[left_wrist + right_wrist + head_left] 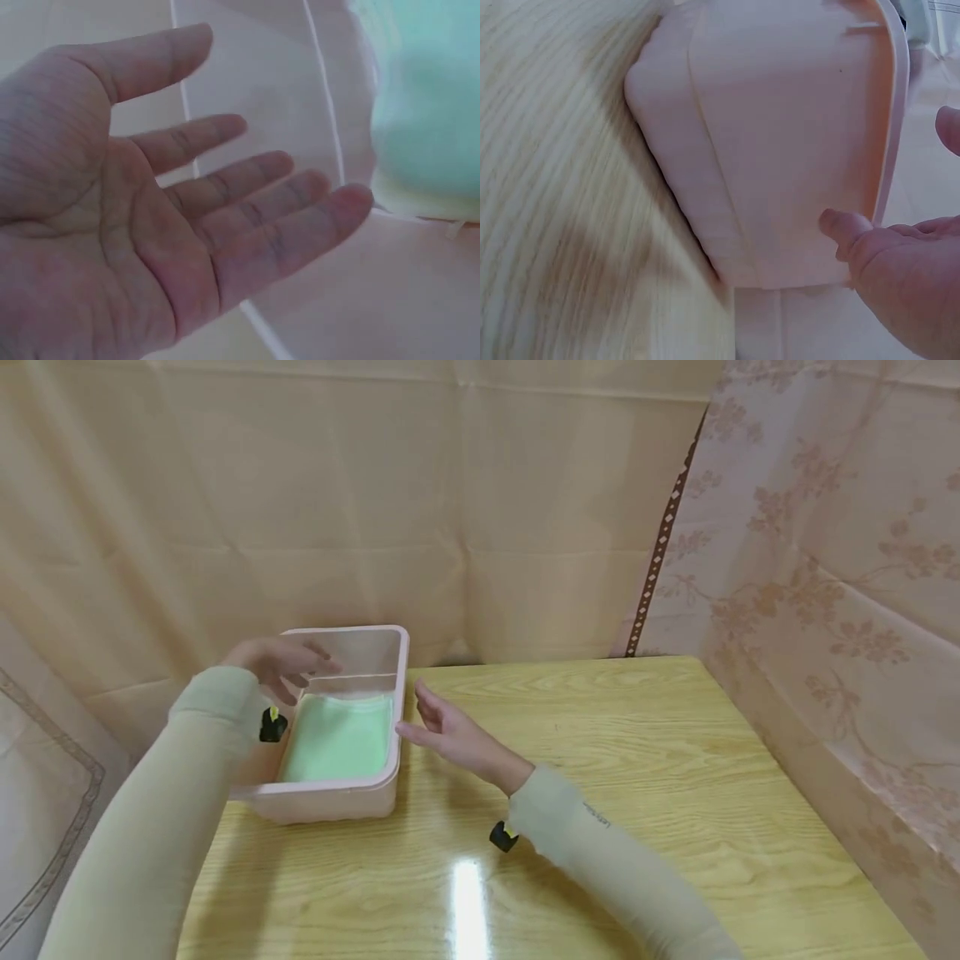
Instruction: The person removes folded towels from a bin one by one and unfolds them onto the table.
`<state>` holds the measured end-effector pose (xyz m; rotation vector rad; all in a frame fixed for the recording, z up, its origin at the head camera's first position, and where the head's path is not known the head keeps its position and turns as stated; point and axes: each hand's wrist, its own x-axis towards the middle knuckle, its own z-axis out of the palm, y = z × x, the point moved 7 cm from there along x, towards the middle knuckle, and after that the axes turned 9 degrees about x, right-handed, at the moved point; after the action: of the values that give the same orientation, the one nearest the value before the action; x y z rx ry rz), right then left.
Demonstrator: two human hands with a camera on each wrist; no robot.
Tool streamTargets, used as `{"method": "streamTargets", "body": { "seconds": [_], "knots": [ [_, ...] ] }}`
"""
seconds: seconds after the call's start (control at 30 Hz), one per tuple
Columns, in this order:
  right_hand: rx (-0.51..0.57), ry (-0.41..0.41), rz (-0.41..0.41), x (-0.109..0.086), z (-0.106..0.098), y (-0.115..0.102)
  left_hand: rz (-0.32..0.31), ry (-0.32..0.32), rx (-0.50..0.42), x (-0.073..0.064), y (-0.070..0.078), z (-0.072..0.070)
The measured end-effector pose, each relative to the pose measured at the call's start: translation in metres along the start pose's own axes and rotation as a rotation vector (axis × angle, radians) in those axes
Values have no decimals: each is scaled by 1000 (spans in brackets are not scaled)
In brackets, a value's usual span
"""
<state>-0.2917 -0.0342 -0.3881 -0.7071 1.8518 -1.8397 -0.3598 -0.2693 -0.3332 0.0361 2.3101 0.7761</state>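
Observation:
A pale pink plastic bin stands at the left of the table, with a folded light green cloth lying inside. Over the bin's left back part, my left hand hovers with fingers spread and nothing in it. The left wrist view shows its bare palm and the green cloth beyond the fingertips. My right hand is at the bin's right side, fingers extended and holding nothing. In the right wrist view its thumb overlaps the bin's outer wall close to the rim.
The wooden table extends to the right of the bin. A beige curtain hangs right behind the bin and the table's back edge. Another curtain with a floral pattern borders the right side.

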Motion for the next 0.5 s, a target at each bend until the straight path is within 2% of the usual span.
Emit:
{"method": "streamTargets", "body": {
  "seconds": [0.2, 0.37, 0.5],
  "knots": [
    [43, -17, -12, 2, 8, 3, -119, 10, -126, 10, -17, 10],
    [78, -40, -11, 1, 11, 5, -131, -37, -190, 20, -27, 21],
    [116, -59, -22, -1, 13, 6, -160, -17, -196, 23, -34, 23]
  ]
}}
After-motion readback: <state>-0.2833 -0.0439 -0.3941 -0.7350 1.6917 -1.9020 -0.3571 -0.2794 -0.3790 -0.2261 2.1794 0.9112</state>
